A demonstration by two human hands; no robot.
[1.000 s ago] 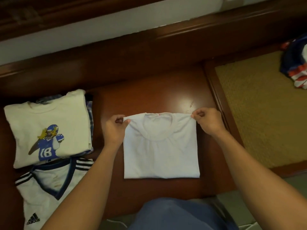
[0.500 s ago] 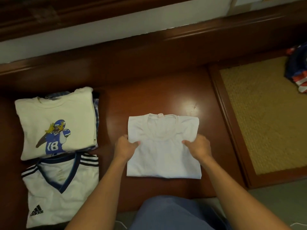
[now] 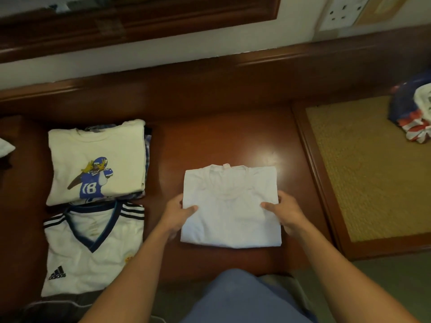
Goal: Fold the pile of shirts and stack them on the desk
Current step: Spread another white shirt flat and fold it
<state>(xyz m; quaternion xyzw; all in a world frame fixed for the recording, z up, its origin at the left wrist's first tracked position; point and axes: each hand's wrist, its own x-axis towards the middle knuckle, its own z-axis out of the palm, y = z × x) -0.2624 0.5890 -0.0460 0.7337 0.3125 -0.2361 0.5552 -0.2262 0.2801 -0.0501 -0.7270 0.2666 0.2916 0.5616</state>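
Observation:
A plain white shirt [image 3: 231, 206], folded into a rectangle with its collar at the far side, lies on the dark red wooden desk [image 3: 210, 141]. My left hand [image 3: 177, 213] grips its left edge, thumb on top and fingers under the cloth. My right hand [image 3: 284, 210] grips its right edge the same way. To the left lies a folded cream shirt with a blue number 18 player print [image 3: 95, 162], on top of other folded clothes. Nearer to me sits a folded white Adidas jersey with a navy V-neck [image 3: 93, 248].
A woven mat in a wooden frame [image 3: 368, 169] fills the right side, with a heap of unfolded red, white and blue clothes [image 3: 412, 113] at its far right. A raised wooden ledge [image 3: 210, 73] and the wall with a socket [image 3: 342, 10] close the back.
Both hands have let go of the shirt's collar corners and slid down to its side edges, where they now hold it. The view has shifted a little.

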